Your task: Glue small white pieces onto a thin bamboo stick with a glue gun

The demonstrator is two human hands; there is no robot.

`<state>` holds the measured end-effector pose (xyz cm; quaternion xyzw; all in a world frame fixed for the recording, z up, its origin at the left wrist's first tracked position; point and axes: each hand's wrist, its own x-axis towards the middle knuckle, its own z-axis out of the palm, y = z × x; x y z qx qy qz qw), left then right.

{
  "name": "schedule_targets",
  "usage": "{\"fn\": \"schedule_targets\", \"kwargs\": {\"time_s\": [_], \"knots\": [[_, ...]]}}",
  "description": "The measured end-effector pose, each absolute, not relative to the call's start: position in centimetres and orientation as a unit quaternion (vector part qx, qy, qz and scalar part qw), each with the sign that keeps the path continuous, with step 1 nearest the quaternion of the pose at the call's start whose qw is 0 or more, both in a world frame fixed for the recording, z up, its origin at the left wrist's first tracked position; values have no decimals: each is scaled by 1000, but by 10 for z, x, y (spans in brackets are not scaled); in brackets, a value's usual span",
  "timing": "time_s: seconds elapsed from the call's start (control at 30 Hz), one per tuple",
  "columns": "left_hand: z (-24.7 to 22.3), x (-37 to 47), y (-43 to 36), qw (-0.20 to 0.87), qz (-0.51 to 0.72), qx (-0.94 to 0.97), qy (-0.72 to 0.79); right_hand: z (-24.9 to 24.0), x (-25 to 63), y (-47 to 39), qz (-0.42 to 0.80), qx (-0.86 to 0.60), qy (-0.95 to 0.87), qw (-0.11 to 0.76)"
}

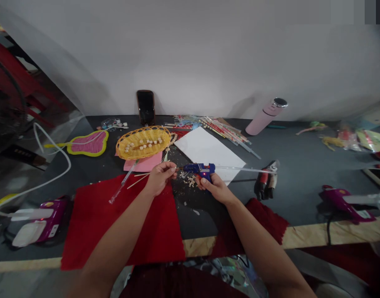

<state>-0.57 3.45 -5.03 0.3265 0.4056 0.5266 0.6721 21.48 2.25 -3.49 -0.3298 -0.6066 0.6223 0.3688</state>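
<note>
My right hand (216, 188) is wrapped round the handle of a blue hot glue gun (196, 168), and a long clear glue stick (239, 169) sticks out of its back. The nozzle points left toward my left hand (161, 177). Thumb and fingertips of that hand are pinched together right at the nozzle tip; what they hold is too small to make out. Small pale beads or chips (189, 180) lie scattered on the dark table below the gun. Thin wooden sticks (138, 180) lie just left of my left hand.
A yellow woven basket (123, 154) holds pale balls. Around lie a red cloth (124, 231), white sheet (208, 145), bundled sticks (227, 131) and pliers (267, 180). A phone (146, 106) and pink flask (264, 118) stand behind. Purple corded devices (54, 217) sit at both sides.
</note>
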Motion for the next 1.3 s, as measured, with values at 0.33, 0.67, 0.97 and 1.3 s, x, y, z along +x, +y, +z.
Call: {"fn": "schedule_targets", "kwargs": {"time_s": [0.33,0.67,0.97,1.3], "knots": [[-49,-6,35,668,534,326,403,-44,226,29,640,-428,-466,436],[-50,-6,36,664,535,344,392,-21,246,74,519,-576,-475,416],[-51,-6,34,661,535,362,381,-3,237,115,272,-692,-616,261],[-39,-5,31,662,534,354,389,4,226,135,263,-704,-625,212]]}}
